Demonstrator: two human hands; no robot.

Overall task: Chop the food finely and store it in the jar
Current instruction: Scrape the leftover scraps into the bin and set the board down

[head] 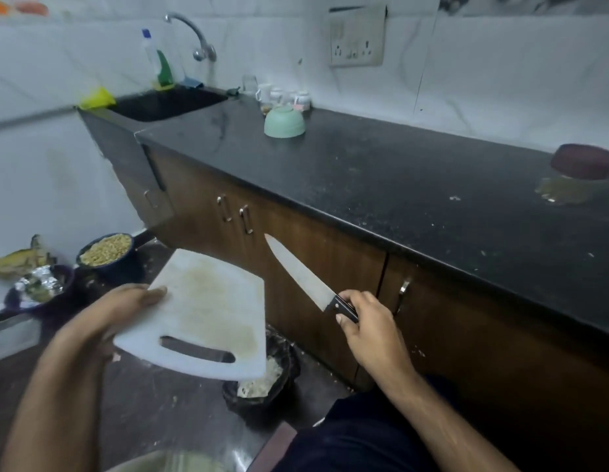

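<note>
**Q:** Head view: which parts carry risk, largest first?

**A:** (a) Counter (381, 185), a black speckled slab, flat and hard-edged, scattered with pale crumbs. (b) Cutting board (207, 311), white plastic, a rounded rectangle with a slot handle, its middle stained tan; the left hand (126, 308) grips its left edge, thumb on top, and holds it tilted in the air below the counter's front edge, above a dark bin (262, 386) on the floor. It appears scraped bare. A one-sided hold on smooth plastic could let it slip into the bin. (c) Knife (296, 272), a broad, pale steel blade tapering to a point, with a black riveted handle; the right hand (367, 321) is wrapped round that handle, tip aimed up and away, just beside the board's right edge. Swinging either arm inward could bring blade against board or the opposite forearm.

**Q:** And the task's thing?

**A:** (d) Jar (578, 172), clear-walled with a dark red, round lid, stands near the counter's right end, well apart from both hands; yellowish contents show faintly, blurred. Judged from this, chopping and storing are largely finished. (e) Dark bowl (105, 250) of pale crumbly food sits on the floor at left, near enough for an elbow to upset.
</note>
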